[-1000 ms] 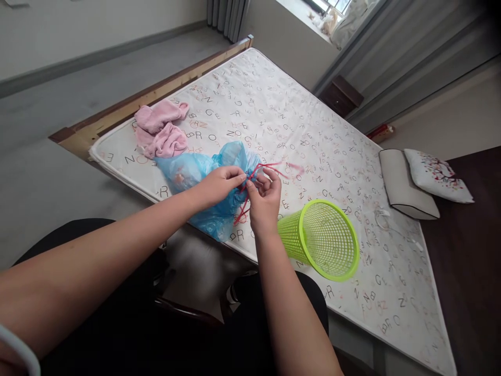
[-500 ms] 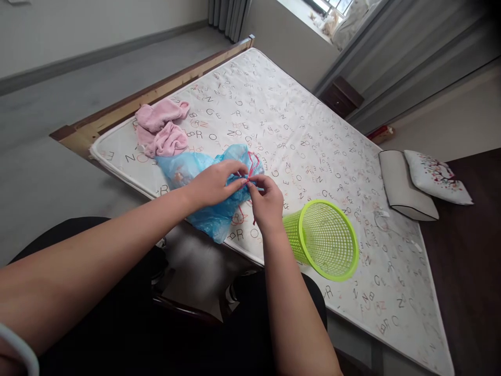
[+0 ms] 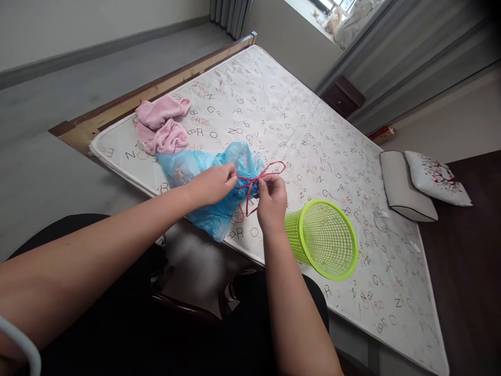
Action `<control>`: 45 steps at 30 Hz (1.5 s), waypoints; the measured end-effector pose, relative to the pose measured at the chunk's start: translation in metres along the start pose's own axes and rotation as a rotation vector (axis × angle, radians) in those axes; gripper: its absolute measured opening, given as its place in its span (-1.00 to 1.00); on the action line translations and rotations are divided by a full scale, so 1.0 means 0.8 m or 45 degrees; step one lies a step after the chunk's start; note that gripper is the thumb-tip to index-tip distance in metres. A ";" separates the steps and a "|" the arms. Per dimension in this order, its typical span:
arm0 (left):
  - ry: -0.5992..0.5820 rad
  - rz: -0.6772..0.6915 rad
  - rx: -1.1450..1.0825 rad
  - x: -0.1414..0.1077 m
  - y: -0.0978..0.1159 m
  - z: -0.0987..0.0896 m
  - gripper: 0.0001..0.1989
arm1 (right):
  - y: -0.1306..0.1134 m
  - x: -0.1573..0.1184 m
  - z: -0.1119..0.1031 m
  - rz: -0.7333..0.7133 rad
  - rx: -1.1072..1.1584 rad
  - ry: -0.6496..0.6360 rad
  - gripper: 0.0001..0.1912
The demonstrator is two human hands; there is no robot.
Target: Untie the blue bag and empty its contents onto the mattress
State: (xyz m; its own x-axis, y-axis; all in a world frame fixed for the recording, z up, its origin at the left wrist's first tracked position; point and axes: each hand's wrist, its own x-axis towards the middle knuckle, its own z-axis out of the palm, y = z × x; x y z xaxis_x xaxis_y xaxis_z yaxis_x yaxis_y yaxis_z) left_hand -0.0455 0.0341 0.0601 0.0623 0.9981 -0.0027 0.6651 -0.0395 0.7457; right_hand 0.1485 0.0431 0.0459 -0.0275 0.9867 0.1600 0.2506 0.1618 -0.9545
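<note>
A blue plastic bag (image 3: pixel 188 169) lies near the front edge of a mattress (image 3: pixel 305 130) printed with letters. Its gathered mouth carries a red drawstring (image 3: pixel 274 168). My left hand (image 3: pixel 213 184) pinches the string at the bag's neck. My right hand (image 3: pixel 271 198) pinches the string just to the right, pulled taut between the two hands, with a loop standing up above and a loose end hanging below. Both forearms reach in from the lower left.
A lime green mesh wastebasket (image 3: pixel 324 237) lies on its side right of my right hand. Pink cloth (image 3: pixel 162 128) is bunched at the mattress's left corner. Two cushions (image 3: pixel 425 183) rest at the right. A wooden bed frame (image 3: pixel 117 112) edges the mattress.
My hands have drawn apart, tightening the red string between them. The loop now stands out to the upper right of the bag's neck.
</note>
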 end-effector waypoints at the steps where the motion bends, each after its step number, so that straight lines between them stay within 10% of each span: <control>1: 0.035 0.008 -0.020 0.000 0.001 0.000 -0.92 | -0.001 -0.001 0.002 0.008 0.015 -0.036 -0.86; 8: -0.048 0.369 -0.107 -0.004 0.004 0.001 -0.86 | -0.008 -0.003 0.004 -0.086 -0.104 -0.170 -0.86; 17: 0.114 0.248 -0.422 -0.005 0.016 -0.004 -0.85 | 0.009 0.005 -0.005 -0.042 -0.446 -0.086 -0.93; 21: -0.127 0.153 -0.934 0.001 0.019 -0.008 -0.89 | 0.012 0.006 -0.012 0.066 -0.412 -0.078 -0.88; 28: -0.766 0.099 -0.288 -0.006 0.018 -0.002 -0.84 | 0.019 -0.003 -0.022 0.031 -0.629 -0.147 -0.89; 32: -0.862 0.062 -0.584 -0.006 0.024 -0.002 -0.63 | 0.025 -0.008 -0.031 0.069 -0.653 -0.154 -0.92; 41: 0.109 -0.044 -1.008 0.006 0.040 -0.022 -0.68 | 0.055 -0.007 -0.056 0.306 -0.766 -0.341 -0.97; 45: 0.298 -0.164 -1.000 0.021 0.024 -0.032 -0.59 | 0.059 -0.004 -0.063 0.295 -0.764 -0.295 -0.93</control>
State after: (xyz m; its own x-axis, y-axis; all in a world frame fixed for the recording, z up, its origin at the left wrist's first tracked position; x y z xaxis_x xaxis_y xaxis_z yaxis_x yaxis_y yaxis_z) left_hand -0.0509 0.0514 0.0911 -0.1930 0.9801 -0.0462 -0.0619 0.0348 0.9975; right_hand 0.2090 0.0466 0.0129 -0.0982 0.9833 -0.1534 0.7665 -0.0236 -0.6418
